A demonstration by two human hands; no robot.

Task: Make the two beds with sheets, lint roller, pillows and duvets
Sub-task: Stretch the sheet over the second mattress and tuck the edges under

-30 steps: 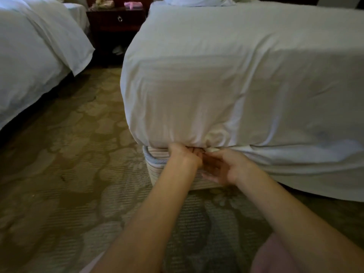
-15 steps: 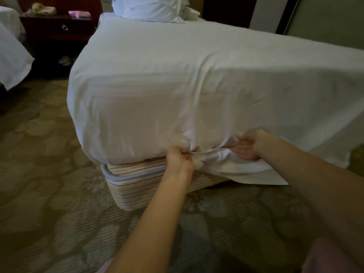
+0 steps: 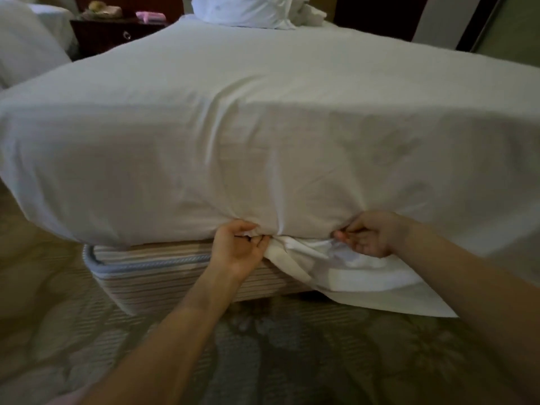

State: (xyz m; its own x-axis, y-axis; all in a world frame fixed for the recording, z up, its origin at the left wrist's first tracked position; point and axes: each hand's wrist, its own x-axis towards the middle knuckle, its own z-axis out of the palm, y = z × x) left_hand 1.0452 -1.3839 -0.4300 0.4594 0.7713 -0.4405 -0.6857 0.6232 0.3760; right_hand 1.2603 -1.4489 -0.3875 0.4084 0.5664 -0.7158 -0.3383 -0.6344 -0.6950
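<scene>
White sheet (image 3: 263, 141) bunched in the curled left hand (image 3: 238, 248) and pinched by the right hand (image 3: 369, 235): pull taut, then tuck flat above the striped box spring (image 3: 152, 273).

Hiding the mattress under the sheet (image 3: 263, 141); cropping the second bed (image 3: 26, 51) at the left edge, the pillows (image 3: 239, 10) at the top; blurring the clutter (image 3: 105, 10) on the nightstand (image 3: 108, 38) beyond naming.

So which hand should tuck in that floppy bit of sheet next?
Probably the right hand: it pinches the sheet directly above the loose hanging part, while the left hand grips the fold at its tucked end.
</scene>
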